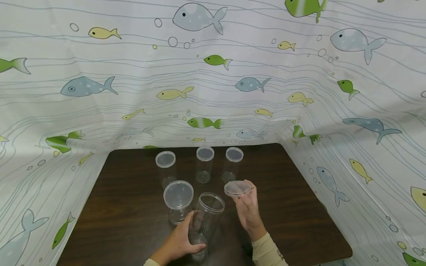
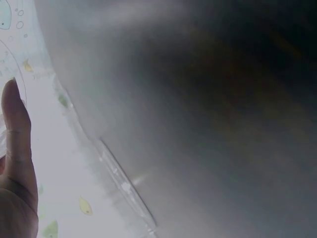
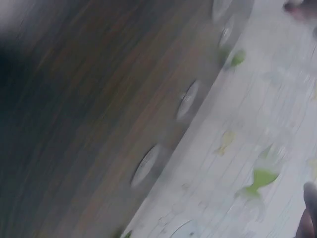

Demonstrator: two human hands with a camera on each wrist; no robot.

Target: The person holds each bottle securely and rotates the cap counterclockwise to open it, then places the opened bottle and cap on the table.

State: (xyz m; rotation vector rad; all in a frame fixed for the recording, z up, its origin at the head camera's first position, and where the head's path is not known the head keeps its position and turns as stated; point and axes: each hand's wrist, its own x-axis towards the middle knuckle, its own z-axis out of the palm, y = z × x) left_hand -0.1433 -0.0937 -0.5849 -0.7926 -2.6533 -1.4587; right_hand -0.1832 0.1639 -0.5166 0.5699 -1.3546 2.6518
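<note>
In the head view my left hand [image 1: 178, 239] grips a tall clear jar [image 1: 210, 220], its fingers and thumb around the side. The jar's round mouth is uncovered and leans a little to the right. My right hand [image 1: 249, 211] holds a round translucent lid [image 1: 237, 188] by its edge, up and to the right of the jar mouth. A wider lidded jar [image 1: 178, 195] stands just left of the held jar. One finger [image 2: 19, 139] of my left hand shows at the left wrist view's edge. The right wrist view is blurred, with fingers only at its right side.
Along the back of the dark wooden table [image 1: 283, 221] stand a left lidded jar [image 1: 166, 166], a middle one [image 1: 204, 164] and a right one [image 1: 233, 162]. A white fish-print curtain [image 1: 213, 99] surrounds the table at the back and sides.
</note>
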